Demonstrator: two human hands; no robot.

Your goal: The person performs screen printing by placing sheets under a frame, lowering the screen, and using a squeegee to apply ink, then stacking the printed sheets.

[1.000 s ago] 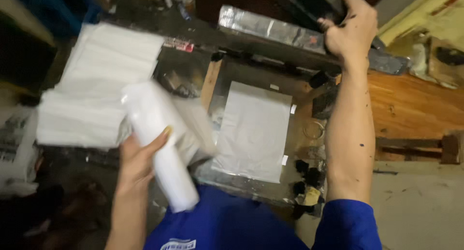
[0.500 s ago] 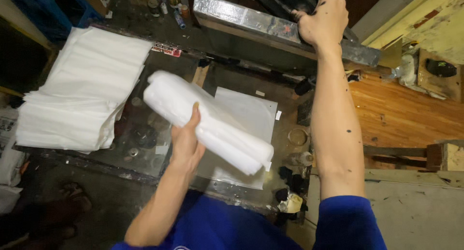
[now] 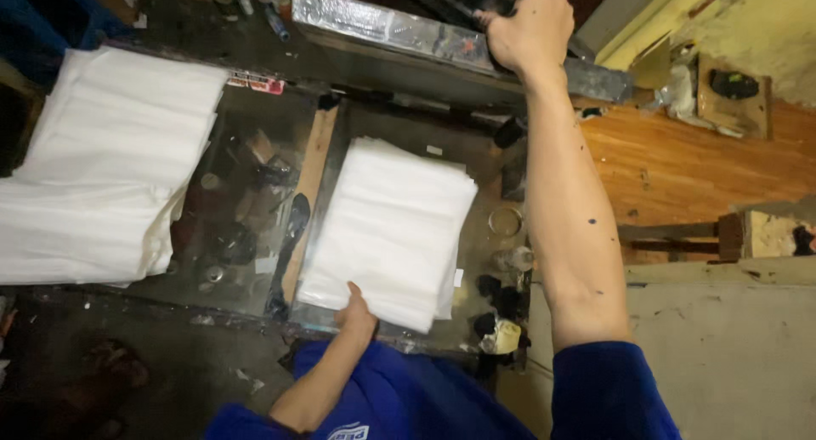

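A thick stack of white sheets point(image 3: 393, 223) lies flat on the dark metal work plate point(image 3: 489, 193) in front of me. My left hand point(image 3: 354, 314) rests on the stack's near edge, thumb on top, fingers under it. My right hand point(image 3: 525, 23) is raised at the top and grips the foil-covered frame point(image 3: 382, 25) that is lifted above the plate. My right forearm runs down the right side of the stack.
A large pile of white sheets point(image 3: 110, 164) lies at the left on a stained table. A wooden strip point(image 3: 308, 193) and a dark spatula point(image 3: 289, 253) lie left of the plate. Ink pots and lids point(image 3: 506, 261) sit at the right edge. An orange wooden board point(image 3: 697, 164) is further right.
My left hand carried the folded bundle of white sheets from the left pile over the plate and laid it down flat. My right hand kept holding the raised frame.
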